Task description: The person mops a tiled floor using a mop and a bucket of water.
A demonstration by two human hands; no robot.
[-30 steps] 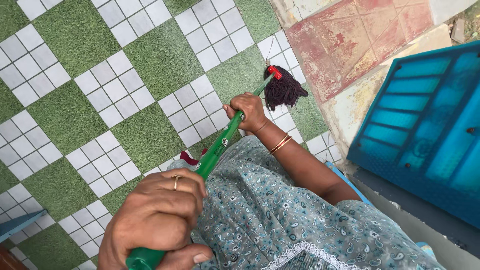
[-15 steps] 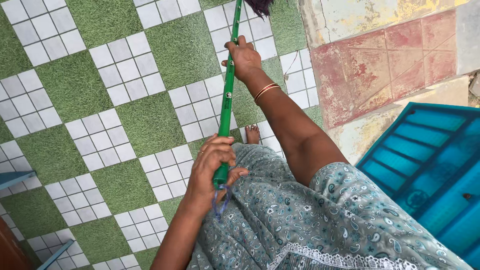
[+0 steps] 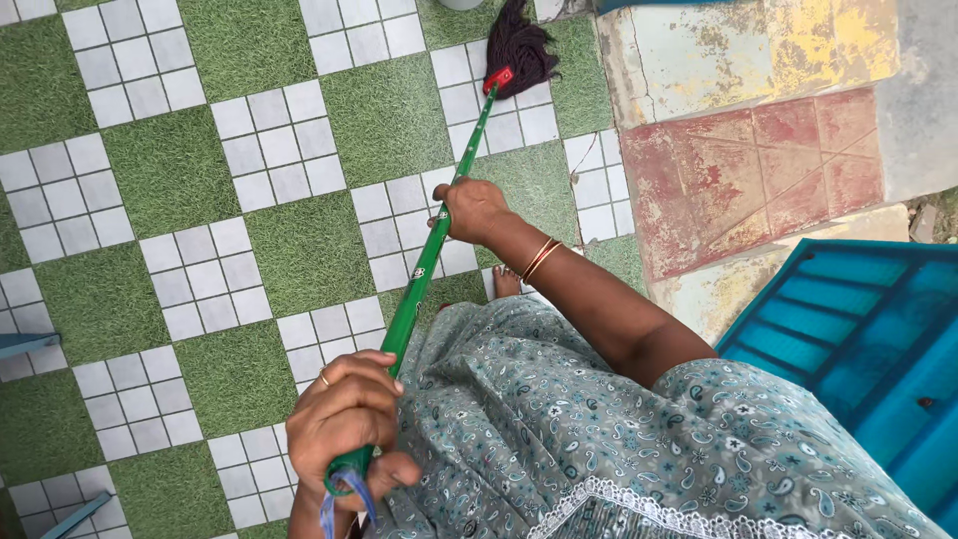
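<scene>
The person is holding a mop with both hands over a floor [image 3: 200, 170] of green and white checked squares. The left hand [image 3: 344, 419] is wrapping around the near end of the green mop handle [image 3: 424, 269], its grip clamped tight on it, with a ring showing on one finger and a blue loop [image 3: 344, 499] hanging from the handle's end just below the fist. The right hand [image 3: 471, 210] is closing around the handle further along, roughly at its middle, its grip also clamped on it, and two bangles [image 3: 541, 260] are sitting on that wrist. The handle is running slantwise away from the person toward the far edge of the floor, where the dark mop head [image 3: 519, 45] is resting on the tiles beside a red collar [image 3: 497, 80]. A bare foot [image 3: 506, 282] is showing just below the right forearm. To the right the checked floor is meeting worn red and yellow paving [image 3: 758, 150], and a blue slatted panel [image 3: 858, 339] is lying at the right edge. The person is wearing a grey-green patterned dress [image 3: 599, 439].
</scene>
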